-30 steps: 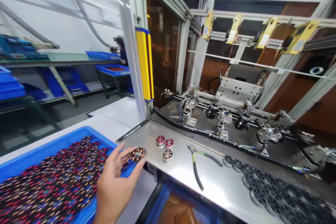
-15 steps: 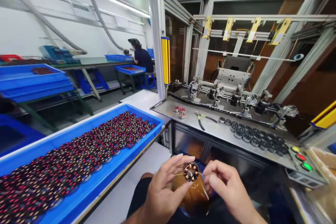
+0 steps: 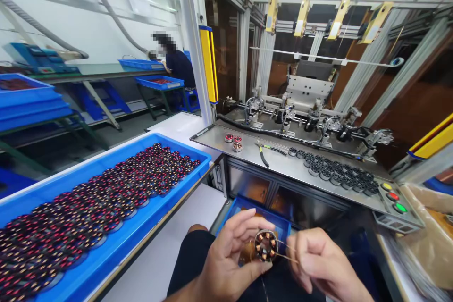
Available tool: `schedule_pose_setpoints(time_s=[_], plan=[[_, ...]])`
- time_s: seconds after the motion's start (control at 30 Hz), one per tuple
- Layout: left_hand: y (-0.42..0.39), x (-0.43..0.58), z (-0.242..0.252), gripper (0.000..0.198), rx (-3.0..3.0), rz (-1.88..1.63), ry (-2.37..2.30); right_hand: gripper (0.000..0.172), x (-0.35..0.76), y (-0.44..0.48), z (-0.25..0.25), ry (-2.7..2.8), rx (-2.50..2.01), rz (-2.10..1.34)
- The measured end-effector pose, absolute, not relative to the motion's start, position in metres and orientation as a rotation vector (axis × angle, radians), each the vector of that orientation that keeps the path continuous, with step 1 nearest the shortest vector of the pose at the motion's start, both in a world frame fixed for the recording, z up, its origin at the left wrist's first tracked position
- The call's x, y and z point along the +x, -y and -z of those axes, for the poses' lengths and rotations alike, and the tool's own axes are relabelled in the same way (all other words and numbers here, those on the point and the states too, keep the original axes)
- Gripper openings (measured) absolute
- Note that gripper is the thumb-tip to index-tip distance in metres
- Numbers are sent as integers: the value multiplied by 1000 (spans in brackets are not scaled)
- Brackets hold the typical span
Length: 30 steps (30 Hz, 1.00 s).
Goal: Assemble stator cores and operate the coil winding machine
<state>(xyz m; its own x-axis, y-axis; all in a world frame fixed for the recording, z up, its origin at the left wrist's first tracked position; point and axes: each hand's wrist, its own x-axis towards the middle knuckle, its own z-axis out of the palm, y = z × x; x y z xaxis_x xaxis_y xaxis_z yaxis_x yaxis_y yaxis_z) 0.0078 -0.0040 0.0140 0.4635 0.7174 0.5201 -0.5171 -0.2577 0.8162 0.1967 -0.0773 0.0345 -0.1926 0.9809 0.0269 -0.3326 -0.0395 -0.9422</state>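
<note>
My left hand (image 3: 231, 258) grips a motor stator (image 3: 261, 238) by its rim, thumb below and fingers above. Copper-coloured coils ring the dark core, and its open face is turned towards me. From its right side, thin copper wires (image 3: 285, 258) run across to my right hand (image 3: 320, 260). The fingers of that hand are pinched together on the wires, somewhat blurred. Another loose strand hangs below the stator. Both hands are above my lap, in front of a blue bin (image 3: 231, 212) partly hidden behind them.
On the left, a blue tray (image 3: 203, 166) holds many wound stators. The metal bench (image 3: 247, 163) carries three red-and-copper stators (image 3: 237, 146), pliers (image 3: 264, 155) and several dark stator cores (image 3: 329, 174). Winding machinery (image 3: 311, 118) stands behind; a button box (image 3: 398, 219) is right. A person (image 3: 180, 68) sits far back.
My right hand has moved right, away from the stator, with wires now stretched between them. The stator has shifted slightly right and lower. The whole view has shifted too.
</note>
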Motion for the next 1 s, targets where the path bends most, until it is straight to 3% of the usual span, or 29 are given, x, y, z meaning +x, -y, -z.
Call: schedule_pose_setpoints(time_s=[0.17,0.37,0.63,0.83,1.0], plan=[[-14,12,-8,79,1496,-1221,-213,32,203,69,9,1030,-867,-1639],[-30,22,-6,85,1689,-1242,-250,49,156,58,25,854,-868,-1648],[-33,24,0,83,1460,-1100,-331,36,165,59,32,926,-915,-1635],[-29,18,0,71,1386,-888,-226,45,189,52,9,796,-867,-1515],[-19,26,7,87,1341,-899,-229,39,188,51,-16,794,-980,-1533]])
